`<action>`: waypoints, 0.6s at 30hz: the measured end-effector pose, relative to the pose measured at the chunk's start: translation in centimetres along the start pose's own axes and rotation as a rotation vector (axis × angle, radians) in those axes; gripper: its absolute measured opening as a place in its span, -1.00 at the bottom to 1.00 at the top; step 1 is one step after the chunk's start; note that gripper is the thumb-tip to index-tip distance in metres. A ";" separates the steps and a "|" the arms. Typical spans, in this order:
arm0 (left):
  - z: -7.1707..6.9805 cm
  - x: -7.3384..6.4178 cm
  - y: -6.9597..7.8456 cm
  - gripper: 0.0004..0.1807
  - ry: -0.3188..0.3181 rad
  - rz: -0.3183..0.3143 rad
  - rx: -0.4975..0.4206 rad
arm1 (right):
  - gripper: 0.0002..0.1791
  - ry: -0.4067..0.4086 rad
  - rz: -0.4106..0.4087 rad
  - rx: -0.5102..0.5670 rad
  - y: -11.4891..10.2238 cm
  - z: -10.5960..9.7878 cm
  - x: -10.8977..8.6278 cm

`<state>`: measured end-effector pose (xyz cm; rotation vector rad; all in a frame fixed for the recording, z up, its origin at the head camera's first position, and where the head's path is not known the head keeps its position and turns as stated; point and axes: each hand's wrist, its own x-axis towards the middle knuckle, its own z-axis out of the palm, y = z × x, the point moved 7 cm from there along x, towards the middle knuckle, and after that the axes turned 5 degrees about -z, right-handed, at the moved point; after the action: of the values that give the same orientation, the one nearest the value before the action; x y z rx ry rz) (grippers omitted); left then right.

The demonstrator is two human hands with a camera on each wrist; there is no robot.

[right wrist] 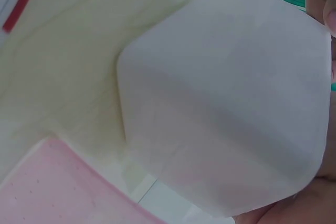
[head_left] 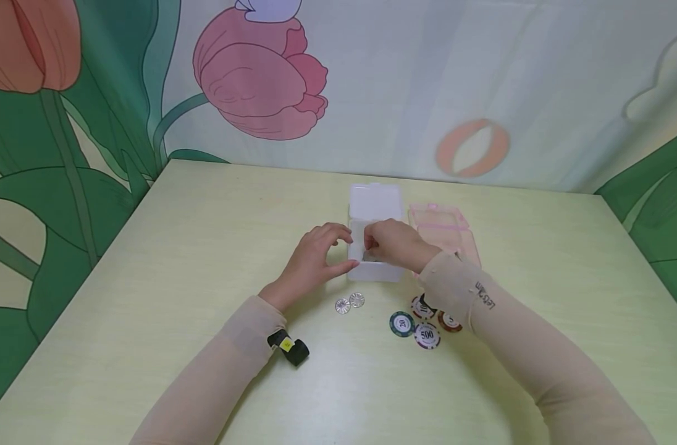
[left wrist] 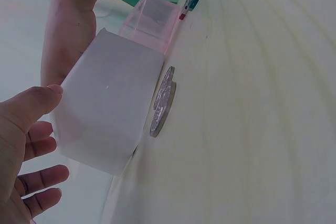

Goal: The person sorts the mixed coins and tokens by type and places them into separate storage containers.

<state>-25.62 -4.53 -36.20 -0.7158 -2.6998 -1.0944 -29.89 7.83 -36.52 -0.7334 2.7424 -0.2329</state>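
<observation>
A white lidded box (head_left: 356,241) stands on the table with its lid (head_left: 376,201) raised at the back. My right hand (head_left: 395,241) reaches over its right side, fingers curled down inside; something greyish shows below the fingertips, and whether they pinch it is hidden. My left hand (head_left: 316,253) is at the box's left side, fingers and thumb spread apart. In the left wrist view the thumb (left wrist: 37,103) lies against the box's edge. Two silvery round coin-like pieces (head_left: 349,303) lie in front of the box, touching or slightly overlapping.
Right of the white box is a clear pink box (head_left: 469,244), its lid raised, partly behind my right arm. Several poker chips, including a green 20 chip (head_left: 402,324) and a 500 chip (head_left: 427,335), lie near my right forearm. A patterned curtain (head_left: 372,93) hangs behind the table.
</observation>
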 end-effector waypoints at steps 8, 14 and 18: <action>0.0 0.0 0.0 -0.59 -0.002 -0.005 0.006 | -0.91 -0.004 0.008 -0.009 -0.1 0.0 -0.1; 0.0 0.0 -0.1 -0.59 -0.002 -0.008 0.012 | -0.91 -0.001 0.011 -0.032 -0.1 -0.1 -0.2; 0.0 0.0 -0.1 -0.59 0.001 0.000 0.007 | -0.92 0.005 0.010 -0.036 -0.2 -0.3 -0.4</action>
<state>-25.62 -4.55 -36.28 -0.7139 -2.7014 -1.0837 -29.56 7.86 -36.10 -0.7297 2.7606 -0.1844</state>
